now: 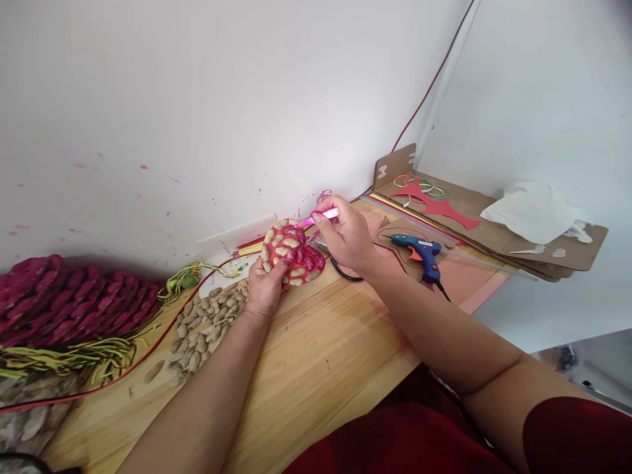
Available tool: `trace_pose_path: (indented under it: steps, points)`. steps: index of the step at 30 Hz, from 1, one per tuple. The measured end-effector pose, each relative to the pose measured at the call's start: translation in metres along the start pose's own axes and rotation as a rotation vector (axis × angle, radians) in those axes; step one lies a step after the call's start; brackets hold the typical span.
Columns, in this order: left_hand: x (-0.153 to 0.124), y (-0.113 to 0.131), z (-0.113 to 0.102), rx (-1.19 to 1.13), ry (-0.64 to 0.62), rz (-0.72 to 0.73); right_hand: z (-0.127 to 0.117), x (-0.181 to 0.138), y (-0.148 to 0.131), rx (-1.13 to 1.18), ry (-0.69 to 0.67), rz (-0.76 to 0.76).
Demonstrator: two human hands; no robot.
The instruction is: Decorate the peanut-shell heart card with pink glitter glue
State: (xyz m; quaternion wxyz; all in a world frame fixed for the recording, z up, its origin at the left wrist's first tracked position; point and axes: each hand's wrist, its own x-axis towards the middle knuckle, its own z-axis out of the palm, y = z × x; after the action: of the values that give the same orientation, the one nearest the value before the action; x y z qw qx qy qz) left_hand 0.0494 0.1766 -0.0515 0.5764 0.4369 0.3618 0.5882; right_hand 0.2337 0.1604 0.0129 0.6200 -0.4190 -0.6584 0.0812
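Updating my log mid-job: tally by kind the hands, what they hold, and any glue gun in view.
Hands: 2 (left hand, right hand)
Held peanut-covered disc: 1
Held white-handled tool: 1
Glue gun: 1
Total: 5

Head cam looks fwd & dn over tbl [316,355], fairly close to L hand [264,286] & R hand [345,234], facing far wall [247,99].
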Motion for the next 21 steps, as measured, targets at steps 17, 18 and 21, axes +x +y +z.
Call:
trace_pose_path:
  steps: [17, 18, 21]
  points:
    - [-0.0007, 0.0013, 0.0028, 0.007, -0.012, 0.007, -0.0005, -0.0025, -0.0076, 0.038, -0.075, 0.019]
    - [0.0, 0.0003, 0.0024, -0.002, -0.005, 0.011, -0.0009, -0.0026, -0.0081, 0.018, -0.077, 0.015]
    - [0.002, -0.0017, 0.0015, -0.02, 0.005, 0.025, -0.0017, -0.0026, -0.0084, -0.047, -0.057, 0.005]
